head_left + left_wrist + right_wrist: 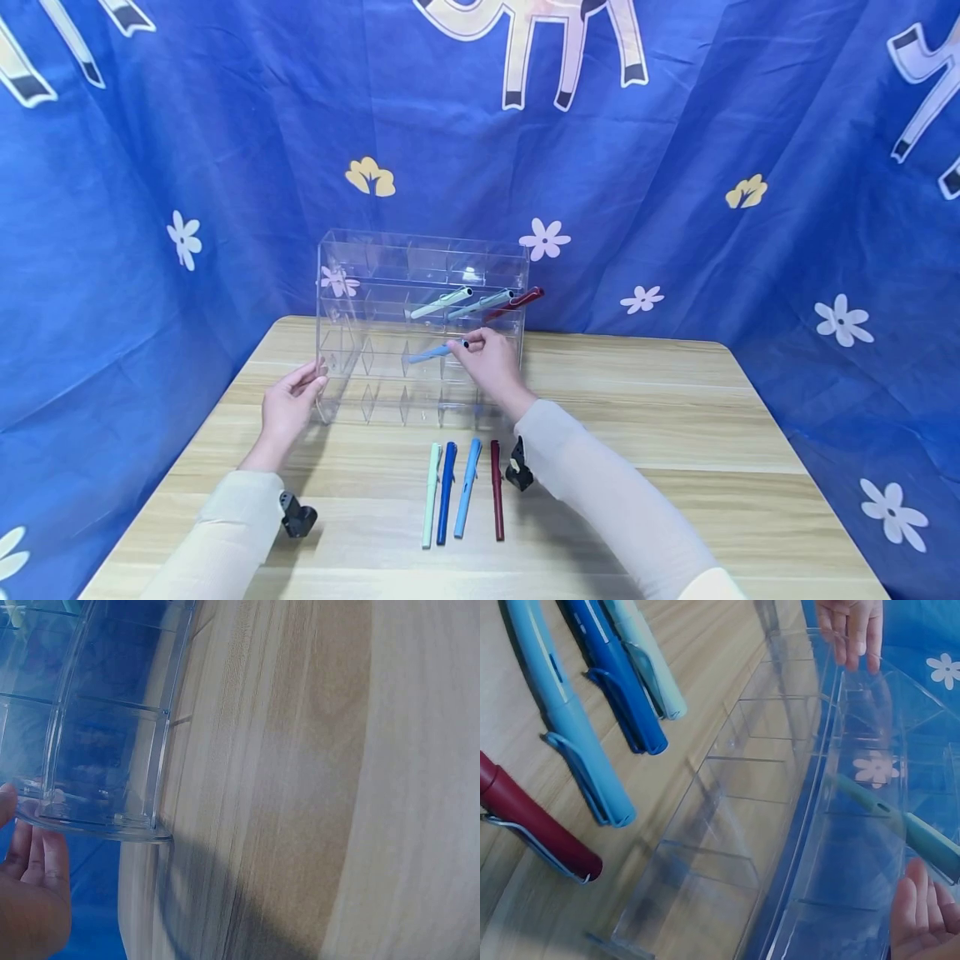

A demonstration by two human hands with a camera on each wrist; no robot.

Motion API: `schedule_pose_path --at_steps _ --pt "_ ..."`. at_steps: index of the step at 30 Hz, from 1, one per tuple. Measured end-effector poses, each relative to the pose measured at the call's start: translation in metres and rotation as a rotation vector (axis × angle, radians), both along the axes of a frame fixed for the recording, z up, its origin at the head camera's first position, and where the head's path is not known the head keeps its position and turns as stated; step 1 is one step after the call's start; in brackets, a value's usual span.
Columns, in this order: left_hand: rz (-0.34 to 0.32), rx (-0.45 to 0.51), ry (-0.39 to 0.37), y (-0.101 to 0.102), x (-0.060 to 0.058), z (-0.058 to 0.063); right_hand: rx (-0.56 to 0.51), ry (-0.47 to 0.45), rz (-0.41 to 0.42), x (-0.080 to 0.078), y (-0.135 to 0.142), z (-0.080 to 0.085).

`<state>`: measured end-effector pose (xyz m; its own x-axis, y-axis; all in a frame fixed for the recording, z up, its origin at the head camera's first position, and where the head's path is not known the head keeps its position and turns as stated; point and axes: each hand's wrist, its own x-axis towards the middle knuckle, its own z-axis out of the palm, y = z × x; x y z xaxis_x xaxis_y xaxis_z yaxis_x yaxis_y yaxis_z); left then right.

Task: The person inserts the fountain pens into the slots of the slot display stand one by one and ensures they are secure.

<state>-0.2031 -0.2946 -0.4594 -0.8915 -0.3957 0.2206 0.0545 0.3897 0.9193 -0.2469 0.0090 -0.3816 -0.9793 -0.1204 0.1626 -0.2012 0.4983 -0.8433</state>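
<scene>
A clear acrylic pen rack [386, 333] with rows of compartments stands upright on the table. My left hand [291, 404] grips its left side edge; in the left wrist view, the thumb and fingers lie on either side of that clear wall. Between the thumb and fingers of my right hand [491, 362], a light blue pen [429, 354] is pinched near its capped end, its other end slanting left at a lower row. One row higher lie a mint green pen [441, 302], a grey-blue pen [480, 304] and a dark red pen [516, 304], capped ends sticking out.
In front of the rack lie a mint green pen [431, 496], a dark blue pen [446, 493], a light blue pen [467, 488] and a dark red pen [497, 490], roughly side by side. A blue patterned curtain [450, 167] hangs behind the wooden table [637, 417].
</scene>
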Motion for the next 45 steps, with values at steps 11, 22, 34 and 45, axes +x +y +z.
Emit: schedule_pose_path --at_steps 11,22,34,45 --pt "0.0 0.014 0.022 0.0017 0.0 -0.0006 0.004 0.042 0.016 -0.0018 -0.0002 0.0021" --pt "0.004 0.024 0.025 0.0023 0.0009 0.0001 0.0 0.025 0.01 0.0013 -0.0002 0.0029" --pt "0.001 0.025 0.028 0.0026 0.0006 0.0009 -0.015 0.066 0.077 -0.0022 0.0033 0.0001" --pt "-0.009 0.042 0.074 0.002 0.0001 -0.003 0.033 0.077 0.097 -0.003 0.0052 0.0003"
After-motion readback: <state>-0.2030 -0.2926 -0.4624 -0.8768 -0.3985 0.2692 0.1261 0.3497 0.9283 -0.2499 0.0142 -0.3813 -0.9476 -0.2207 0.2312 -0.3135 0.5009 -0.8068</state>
